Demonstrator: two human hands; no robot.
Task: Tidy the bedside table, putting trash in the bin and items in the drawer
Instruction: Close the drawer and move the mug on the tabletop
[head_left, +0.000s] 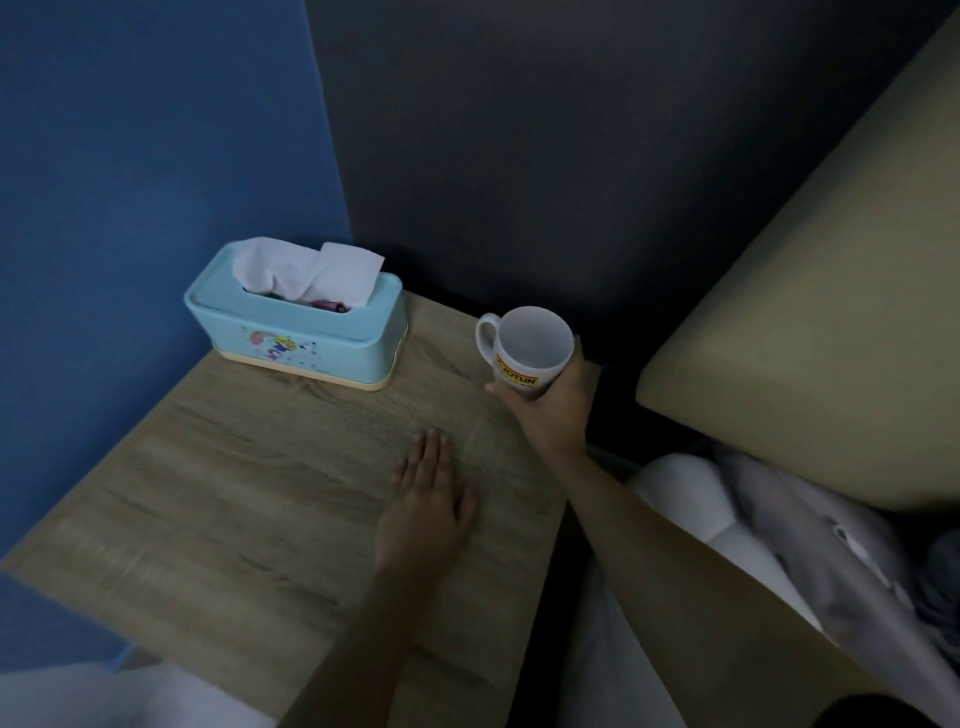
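Two things are carried on the wooden worktop (234, 493): one tissue box (311, 338) and one mug (524, 345). The light blue tissue box, printed with a small cartoon figure, is set in the far left corner, close against the blue wall. One white tissue (306, 273) is pulled up through its slot, and something pink can be made out in the slot beside it.

The single white mug, marked with a yellow JOTUN label, is found at the far right corner, its handle turned to the left and its mouth open upward. It is held by the right grip (550, 410), whose fingers and thumb are curled round its lower body from the near side. Whether its base touches the worktop cannot be told, since the base is hidden.

The left grip (428, 512) is laid flat, palm down and fingers straight, on the worktop near the right edge; nothing is held by it.

Beyond the right edge, one beige bed (805, 286) and crumpled pale bedding (779, 519) are seen.
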